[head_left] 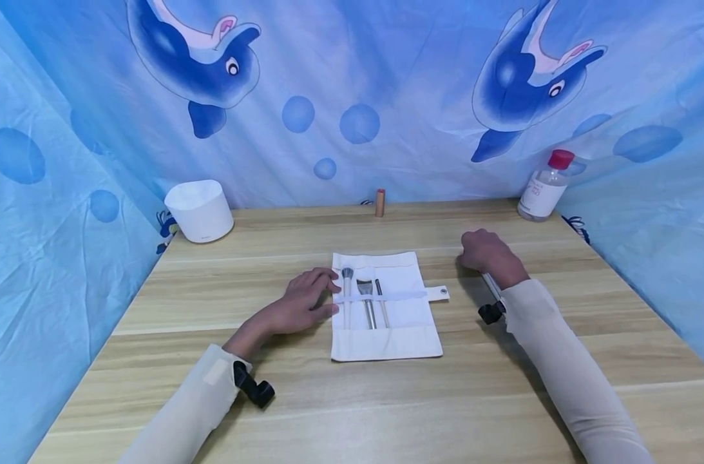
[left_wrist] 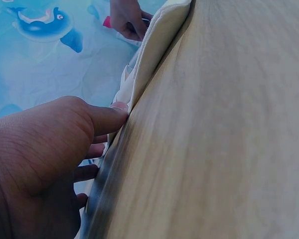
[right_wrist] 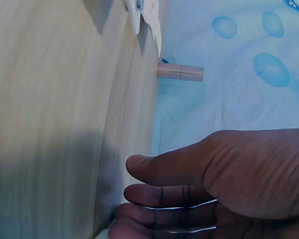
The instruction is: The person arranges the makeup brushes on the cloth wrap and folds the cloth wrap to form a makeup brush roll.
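A white cloth brush roll (head_left: 386,348) lies unrolled flat on the table. Three makeup brushes stand in its slots: one with a round grey head (head_left: 348,273), a flat wide one (head_left: 366,287) with a silver handle, and a thin dark-tipped one (head_left: 379,287). My left hand (head_left: 302,299) rests at the roll's left edge, its thumb and fingers spread apart; the left wrist view has the thumb touching that edge. To the right of the roll, my right hand (head_left: 491,254) is low over the table. Its fingers curl loosely in the right wrist view, with nothing visible between them and the thumb.
A snap strap (head_left: 437,293) sticks out from the roll's right side. Along the back stand a white rounded container (head_left: 201,211), a small copper-coloured tube (head_left: 380,203) and a clear bottle with a red cap (head_left: 543,190). Blue dolphin curtains (head_left: 328,77) surround the wooden table (head_left: 352,412).
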The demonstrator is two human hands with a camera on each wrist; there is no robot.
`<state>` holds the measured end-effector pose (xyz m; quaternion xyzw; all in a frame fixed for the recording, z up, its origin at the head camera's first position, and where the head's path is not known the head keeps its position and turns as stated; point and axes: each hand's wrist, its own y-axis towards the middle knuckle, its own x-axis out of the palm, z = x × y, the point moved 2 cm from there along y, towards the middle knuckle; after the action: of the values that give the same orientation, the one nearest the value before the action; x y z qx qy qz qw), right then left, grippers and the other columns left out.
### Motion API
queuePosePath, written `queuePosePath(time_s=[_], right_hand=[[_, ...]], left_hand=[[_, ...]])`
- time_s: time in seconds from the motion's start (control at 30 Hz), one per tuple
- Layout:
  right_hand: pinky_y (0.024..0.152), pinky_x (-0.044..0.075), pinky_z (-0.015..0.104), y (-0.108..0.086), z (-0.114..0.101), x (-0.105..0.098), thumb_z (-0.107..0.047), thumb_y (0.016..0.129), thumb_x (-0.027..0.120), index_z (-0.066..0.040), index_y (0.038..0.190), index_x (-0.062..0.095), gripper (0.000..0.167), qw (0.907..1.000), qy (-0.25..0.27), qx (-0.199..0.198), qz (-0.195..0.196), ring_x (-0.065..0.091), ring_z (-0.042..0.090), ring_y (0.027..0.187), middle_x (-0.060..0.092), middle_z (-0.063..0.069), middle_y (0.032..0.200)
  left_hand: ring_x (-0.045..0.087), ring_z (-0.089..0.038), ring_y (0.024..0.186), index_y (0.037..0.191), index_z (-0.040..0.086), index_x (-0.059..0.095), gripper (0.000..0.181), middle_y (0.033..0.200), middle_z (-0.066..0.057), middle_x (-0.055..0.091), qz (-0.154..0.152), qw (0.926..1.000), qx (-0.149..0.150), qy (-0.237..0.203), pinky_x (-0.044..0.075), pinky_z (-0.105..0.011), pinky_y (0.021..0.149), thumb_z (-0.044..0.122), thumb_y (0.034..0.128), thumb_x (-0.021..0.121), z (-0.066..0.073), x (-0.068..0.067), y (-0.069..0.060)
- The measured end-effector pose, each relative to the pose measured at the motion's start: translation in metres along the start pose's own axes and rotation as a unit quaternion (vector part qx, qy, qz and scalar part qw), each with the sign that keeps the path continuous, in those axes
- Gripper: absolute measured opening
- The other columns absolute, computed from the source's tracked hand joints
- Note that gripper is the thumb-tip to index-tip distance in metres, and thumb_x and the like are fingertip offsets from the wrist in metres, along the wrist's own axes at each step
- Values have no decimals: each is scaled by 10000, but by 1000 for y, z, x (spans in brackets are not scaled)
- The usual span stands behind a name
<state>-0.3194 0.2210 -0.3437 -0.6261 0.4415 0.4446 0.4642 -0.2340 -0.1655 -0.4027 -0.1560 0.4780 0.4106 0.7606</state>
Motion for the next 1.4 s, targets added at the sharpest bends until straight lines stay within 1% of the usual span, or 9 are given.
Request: queuePosePath(time_s=[0.13,0.37,0.5,0.67,0.9,1.03,1.2,1.3,1.4], right_hand=[[546,436,351,0,2,1,-138,929,605,-32,813,587,158,10000,14,17,38,535,251,627,560,113,729],[525,433,365,-2,14,-2,-130,881,651,-49,747,591,167,9990,-162,16,426,523,275,621,549,113,704],[531,422,365,-3,18,-1,-107,874,625,-57,715,556,180,9990,-230,-79,363,512,268,609,535,108,686],[529,425,357,-2,18,1,-90,909,584,-58,696,553,218,9989,-304,-121,323,519,262,589,540,110,673],[522,433,347,2,18,5,-66,893,565,-43,717,574,178,9998,-94,25,170,533,262,595,553,123,692],[517,417,350,2,20,2,-95,881,581,-48,722,552,168,9996,115,11,242,506,259,589,515,109,676],[510,434,340,1,18,-6,-140,896,590,-54,728,570,190,9992,282,32,278,529,246,574,545,98,673],[505,436,341,2,16,-9,-145,896,570,-74,668,559,239,9988,328,-28,371,531,236,545,547,74,625],[500,412,339,2,14,-12,-159,907,547,-112,584,513,328,9982,272,-105,526,486,206,499,479,19,543]], left_hand=[[303,-312,1414,1240,98,559,313,1500,-90,380,-24,10000,-24,20,177,-627,1085,305,1011,612,0,1,0],[307,-310,1411,1239,95,556,316,1497,-104,385,-27,10000,-28,80,186,-624,1085,299,1007,621,1,1,1],[306,-311,1409,1243,98,557,321,1497,-102,384,-44,10000,-24,76,187,-619,1085,310,1010,615,0,1,1],[309,-313,1408,1244,94,555,326,1500,-106,383,-34,10000,17,89,183,-626,1086,312,1009,615,0,0,2],[317,-334,1402,1235,82,563,313,1489,-119,393,-19,10000,40,41,199,-631,1074,285,1005,626,2,-2,1],[313,-331,1406,1232,86,563,309,1493,-121,393,-13,10000,52,56,199,-629,1075,286,1005,627,2,-2,2],[315,-335,1404,1230,89,563,312,1492,-124,395,11,9999,89,69,200,-633,1070,293,1003,629,2,-2,2],[304,-323,1411,1241,88,562,322,1500,-114,387,-35,10000,18,50,189,-621,1081,301,1007,622,1,-2,2],[293,-312,1418,1244,92,562,322,1506,-100,380,-76,9999,-48,49,184,-610,1088,305,1010,618,0,-1,1]])
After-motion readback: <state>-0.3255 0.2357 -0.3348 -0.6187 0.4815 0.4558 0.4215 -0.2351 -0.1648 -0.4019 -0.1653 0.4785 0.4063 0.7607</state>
